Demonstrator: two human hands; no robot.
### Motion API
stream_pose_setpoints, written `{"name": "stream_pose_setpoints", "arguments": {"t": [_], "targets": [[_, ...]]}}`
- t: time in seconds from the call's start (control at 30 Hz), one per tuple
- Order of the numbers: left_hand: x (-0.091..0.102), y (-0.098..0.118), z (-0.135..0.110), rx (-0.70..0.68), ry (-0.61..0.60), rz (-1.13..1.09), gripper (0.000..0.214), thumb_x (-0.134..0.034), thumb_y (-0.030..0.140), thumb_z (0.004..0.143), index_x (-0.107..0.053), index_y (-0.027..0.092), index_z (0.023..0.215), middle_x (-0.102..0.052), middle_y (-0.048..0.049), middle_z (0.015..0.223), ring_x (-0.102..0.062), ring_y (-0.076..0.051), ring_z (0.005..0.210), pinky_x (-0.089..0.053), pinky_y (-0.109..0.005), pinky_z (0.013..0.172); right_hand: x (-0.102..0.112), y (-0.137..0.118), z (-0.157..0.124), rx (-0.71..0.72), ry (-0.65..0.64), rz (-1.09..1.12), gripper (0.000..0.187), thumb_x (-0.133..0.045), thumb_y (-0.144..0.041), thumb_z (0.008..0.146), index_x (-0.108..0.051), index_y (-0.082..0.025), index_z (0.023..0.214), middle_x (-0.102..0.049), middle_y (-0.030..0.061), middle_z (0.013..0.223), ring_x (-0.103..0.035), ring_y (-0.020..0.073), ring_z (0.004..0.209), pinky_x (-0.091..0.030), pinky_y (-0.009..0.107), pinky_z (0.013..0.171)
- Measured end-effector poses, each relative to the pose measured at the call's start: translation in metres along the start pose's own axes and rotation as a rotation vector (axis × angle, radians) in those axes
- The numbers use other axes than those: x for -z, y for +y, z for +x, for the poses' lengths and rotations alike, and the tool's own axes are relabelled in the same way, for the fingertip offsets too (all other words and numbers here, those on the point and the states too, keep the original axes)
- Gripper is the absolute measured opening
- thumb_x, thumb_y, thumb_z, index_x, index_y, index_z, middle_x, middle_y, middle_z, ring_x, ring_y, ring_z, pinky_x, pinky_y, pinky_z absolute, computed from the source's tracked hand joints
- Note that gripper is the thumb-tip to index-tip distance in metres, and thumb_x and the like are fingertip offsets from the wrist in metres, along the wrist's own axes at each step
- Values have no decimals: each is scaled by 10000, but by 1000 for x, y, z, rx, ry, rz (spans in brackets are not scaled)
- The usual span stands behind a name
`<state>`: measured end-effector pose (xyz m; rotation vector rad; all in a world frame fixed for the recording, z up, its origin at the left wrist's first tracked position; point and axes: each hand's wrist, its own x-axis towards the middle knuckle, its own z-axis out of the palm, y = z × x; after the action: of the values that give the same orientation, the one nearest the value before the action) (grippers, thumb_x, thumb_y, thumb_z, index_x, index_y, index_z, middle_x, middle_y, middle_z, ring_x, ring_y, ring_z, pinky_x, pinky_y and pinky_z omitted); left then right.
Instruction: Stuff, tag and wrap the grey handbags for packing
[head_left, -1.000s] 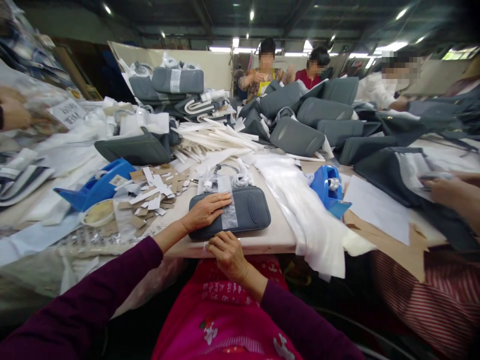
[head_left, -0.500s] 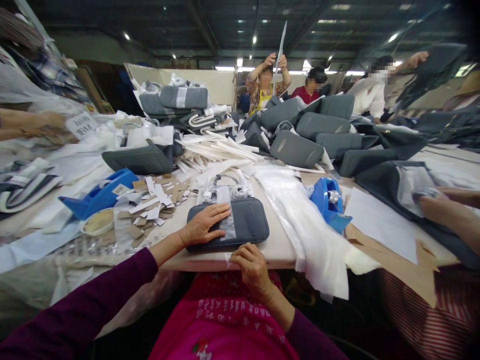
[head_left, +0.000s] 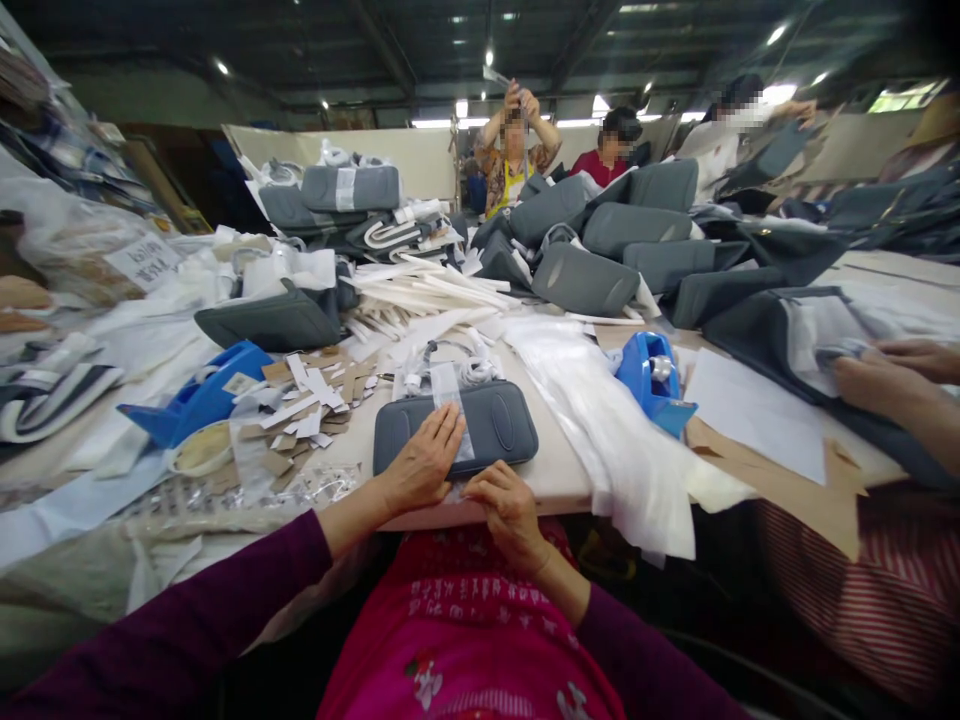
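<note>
A dark grey padded case [head_left: 491, 425] with an oval mark lies at the table's front edge. A translucent plastic strip [head_left: 445, 385] crosses its top and runs down toward me. My left hand [head_left: 424, 458] lies flat on the case and strip, fingers stretched out and close together. At the case's front edge, my right hand [head_left: 506, 505] is closed in a pinch on the lower end of the strip, which its fingers mostly hide. White cord coils [head_left: 480, 370] in clear plastic sit just behind the case.
Blue tape dispensers stand left [head_left: 199, 390] and right [head_left: 651, 380]. Card scraps [head_left: 311, 405] lie left, white foam sheets [head_left: 577, 400] right. Behind are white strips [head_left: 420, 300] and piled grey cases [head_left: 585, 280]. A co-worker's hands [head_left: 892, 375] work at right; other people stand behind.
My left hand has slid down the strip toward the case's front edge. My right hand stays pinched there, slightly higher in view. The strip's upper end now shows more.
</note>
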<state>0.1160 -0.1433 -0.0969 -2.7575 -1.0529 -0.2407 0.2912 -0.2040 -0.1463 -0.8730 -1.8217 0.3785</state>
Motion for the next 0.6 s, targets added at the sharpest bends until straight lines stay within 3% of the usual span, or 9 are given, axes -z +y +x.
{"name": "stream_pose_setpoints", "arguments": {"t": [0.17, 0.43, 0.6], "targets": [[-7, 3, 6, 54, 40, 70, 654, -433, 59, 746, -358, -63, 1385, -332, -302, 1475, -229, -370, 1424, -280, -515, 1145, 4, 5, 1, 82, -22, -93, 222, -512, -120, 920, -687, -200, 809, -656, 31, 777, -503, 167, 779, -411, 304, 698], [31, -33, 29, 133, -1, -119, 686, -450, 146, 764, -333, 48, 1433, -394, -203, 1474, -363, -297, 1378, -300, -472, 1158, 17, 32, -14, 117, -111, -239, 201, -515, -166, 927, -677, -198, 814, -641, 31, 814, -528, 162, 814, -408, 292, 758], [36, -43, 32, 170, -39, -188, 697, -467, 188, 767, -340, 133, 1450, -410, -136, 1483, -392, -304, 1360, -307, -501, 1148, 31, 41, -23, 76, -53, -215, 186, -521, -161, 921, -674, -185, 819, -646, 37, 848, -533, 161, 826, -416, 283, 772]]}}
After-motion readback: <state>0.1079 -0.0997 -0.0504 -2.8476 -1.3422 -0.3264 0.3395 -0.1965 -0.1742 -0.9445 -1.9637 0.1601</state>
